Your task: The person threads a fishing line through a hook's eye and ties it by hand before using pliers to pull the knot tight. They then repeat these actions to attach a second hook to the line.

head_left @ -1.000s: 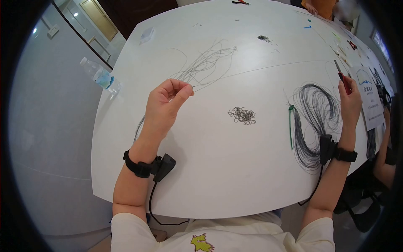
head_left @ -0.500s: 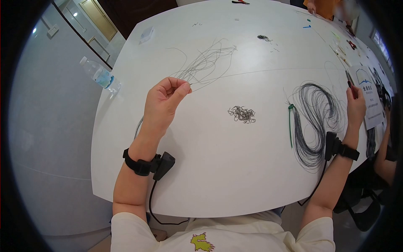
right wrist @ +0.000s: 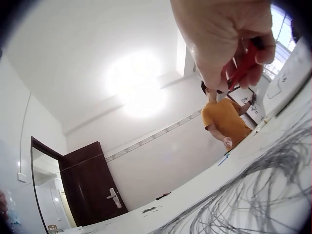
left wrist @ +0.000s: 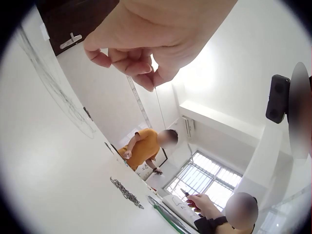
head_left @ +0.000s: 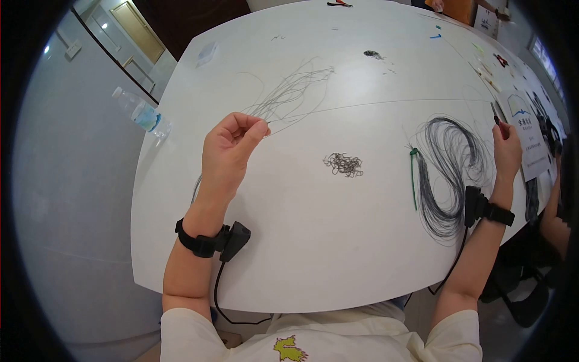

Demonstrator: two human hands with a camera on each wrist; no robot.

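Note:
My left hand (head_left: pixel 232 145) pinches a thin line (head_left: pixel 374 105) between thumb and fingertips, above the table's left half. A small dark tip shows at the pinch. From there the line stretches across to the red-handled scissors (head_left: pixel 497 114) in my right hand (head_left: pixel 508 151), whose fingers curl round the handle, also red in the right wrist view. The blades point away from me. Near the right forearm lies a coiled bundle of dark line (head_left: pixel 443 205), bound with a green tie (head_left: pixel 414 175). Between the hands sits a pile of small hook-shaped wire pieces (head_left: pixel 344 165).
Loose tangled line (head_left: pixel 295 90) lies beyond the left hand. At the left edge stands a plastic bottle (head_left: pixel 143 114). A printed sheet (head_left: pixel 526 133) lies beside the right hand; pliers (head_left: pixel 339 3) and a dark pile (head_left: pixel 373 54) lie farther back. Other people are around the table.
My right hand with the scissors has shifted right and slightly toward me, then stayed nearly still. The left hand keeps its pinch, drifting slightly left in view. The person in orange has moved.

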